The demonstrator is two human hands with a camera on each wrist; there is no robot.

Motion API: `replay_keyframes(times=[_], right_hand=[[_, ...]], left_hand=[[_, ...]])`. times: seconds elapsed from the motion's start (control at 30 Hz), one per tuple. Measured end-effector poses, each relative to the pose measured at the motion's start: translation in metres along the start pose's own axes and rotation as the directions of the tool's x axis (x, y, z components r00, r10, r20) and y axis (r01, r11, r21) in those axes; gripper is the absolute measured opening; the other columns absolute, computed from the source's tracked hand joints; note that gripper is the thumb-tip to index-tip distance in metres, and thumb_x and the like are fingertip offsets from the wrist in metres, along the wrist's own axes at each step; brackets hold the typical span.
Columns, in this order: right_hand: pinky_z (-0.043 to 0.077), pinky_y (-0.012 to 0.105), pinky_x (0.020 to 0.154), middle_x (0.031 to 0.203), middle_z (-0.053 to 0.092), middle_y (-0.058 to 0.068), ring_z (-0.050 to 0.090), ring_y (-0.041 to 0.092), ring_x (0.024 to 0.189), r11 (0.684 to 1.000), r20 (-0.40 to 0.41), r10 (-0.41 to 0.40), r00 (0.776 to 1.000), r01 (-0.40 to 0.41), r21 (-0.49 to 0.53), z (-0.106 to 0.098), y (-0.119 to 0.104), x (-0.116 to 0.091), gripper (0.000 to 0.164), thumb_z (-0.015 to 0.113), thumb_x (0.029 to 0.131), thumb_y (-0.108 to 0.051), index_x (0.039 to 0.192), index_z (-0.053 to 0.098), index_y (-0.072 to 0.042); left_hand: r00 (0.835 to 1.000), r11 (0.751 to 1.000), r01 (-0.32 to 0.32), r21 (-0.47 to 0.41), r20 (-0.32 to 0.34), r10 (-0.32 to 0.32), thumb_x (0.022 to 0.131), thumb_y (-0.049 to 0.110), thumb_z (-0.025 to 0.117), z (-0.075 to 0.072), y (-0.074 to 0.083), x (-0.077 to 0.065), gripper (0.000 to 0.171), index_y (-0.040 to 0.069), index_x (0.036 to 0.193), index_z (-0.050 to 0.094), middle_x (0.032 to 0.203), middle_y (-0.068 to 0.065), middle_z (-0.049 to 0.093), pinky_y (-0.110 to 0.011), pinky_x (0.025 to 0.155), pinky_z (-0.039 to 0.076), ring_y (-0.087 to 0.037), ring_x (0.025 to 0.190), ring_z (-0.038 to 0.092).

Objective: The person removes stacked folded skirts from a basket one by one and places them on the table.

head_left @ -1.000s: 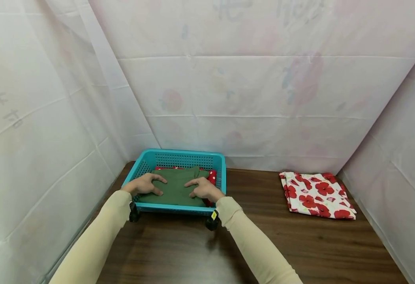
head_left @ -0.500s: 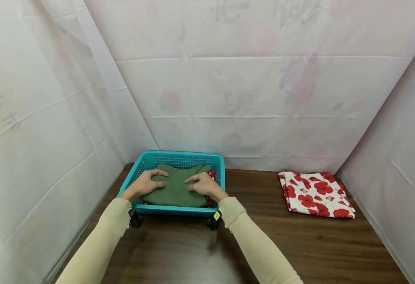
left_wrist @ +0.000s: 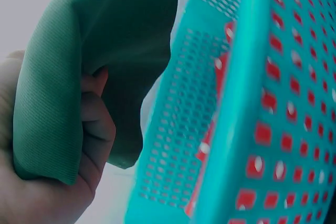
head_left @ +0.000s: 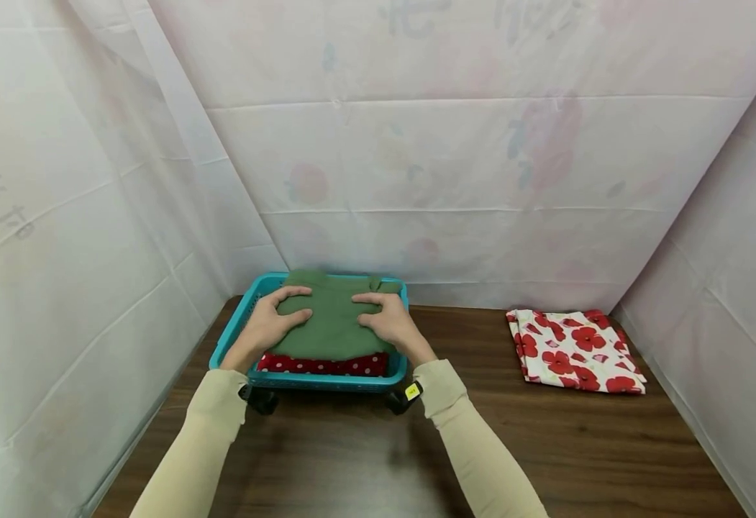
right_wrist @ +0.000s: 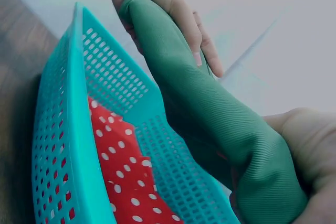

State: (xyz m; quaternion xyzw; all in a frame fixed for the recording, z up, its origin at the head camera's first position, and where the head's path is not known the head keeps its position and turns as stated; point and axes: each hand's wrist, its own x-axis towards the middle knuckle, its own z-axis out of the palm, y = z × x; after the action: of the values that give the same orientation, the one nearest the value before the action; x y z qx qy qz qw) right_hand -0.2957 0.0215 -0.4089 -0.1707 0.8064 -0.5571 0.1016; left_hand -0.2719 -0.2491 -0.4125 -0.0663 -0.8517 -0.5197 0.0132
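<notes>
White sheeting (head_left: pixel 442 158) backs the worktop (head_left: pixel 546 432). Both hands (head_left: pixel 267 324) grip green fabric (head_left: pixel 331 324), seemingly clear of the turquoise basket (head_left: pixel 332 383) beneath them.

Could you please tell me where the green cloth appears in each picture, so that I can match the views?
Head: the green cloth lies a little left of and below the centre.
Left wrist: in the left half, running up to the top edge.
Right wrist: slanting from the upper middle to the lower right.
Shared landmark: the turquoise basket.
</notes>
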Motion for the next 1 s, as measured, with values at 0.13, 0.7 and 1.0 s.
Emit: replay_keyframes(times=[0.13,0.7,1.0], right_hand=[[0.039,0.029,0.053,0.147,0.060,0.008,0.030,0.014,0.044,0.995,-0.043,-0.077,0.996,0.074,-0.071,-0.005,0.000,-0.010,0.035,0.065,0.102,-0.015,0.136,0.069,-0.023],[0.057,0.042,0.094,0.130,0.073,0.003,0.069,0.027,0.117,0.974,-0.221,-0.200,0.954,0.170,-0.148,-0.033,-0.008,-0.055,0.029,0.070,0.100,-0.029,0.127,0.075,-0.021],[0.056,0.049,0.100,0.136,0.069,0.008,0.064,0.032,0.127,0.974,-0.265,-0.201,0.943,0.163,-0.159,-0.047,0.006,-0.072,0.030,0.071,0.099,-0.021,0.128,0.075,-0.018]], left_hand=[[0.998,0.999,-0.050,-0.006,-0.030,0.050,0.101,0.033,0.068,0.008,0.010,-0.007,0.046,0.023,0.144,0.058,0.159,-0.013,0.042,-0.037,0.081,0.057,-0.033,0.110,0.064],[0.965,0.969,-0.237,-0.067,-0.127,0.228,0.098,0.023,0.073,0.054,0.025,-0.031,0.050,0.020,0.145,0.059,0.149,-0.013,0.055,-0.029,0.079,0.059,-0.033,0.112,0.067],[0.960,0.963,-0.264,-0.054,-0.115,0.256,0.098,0.025,0.073,0.065,0.046,-0.028,0.045,0.020,0.142,0.063,0.148,-0.011,0.057,-0.033,0.080,0.061,-0.032,0.110,0.069]])
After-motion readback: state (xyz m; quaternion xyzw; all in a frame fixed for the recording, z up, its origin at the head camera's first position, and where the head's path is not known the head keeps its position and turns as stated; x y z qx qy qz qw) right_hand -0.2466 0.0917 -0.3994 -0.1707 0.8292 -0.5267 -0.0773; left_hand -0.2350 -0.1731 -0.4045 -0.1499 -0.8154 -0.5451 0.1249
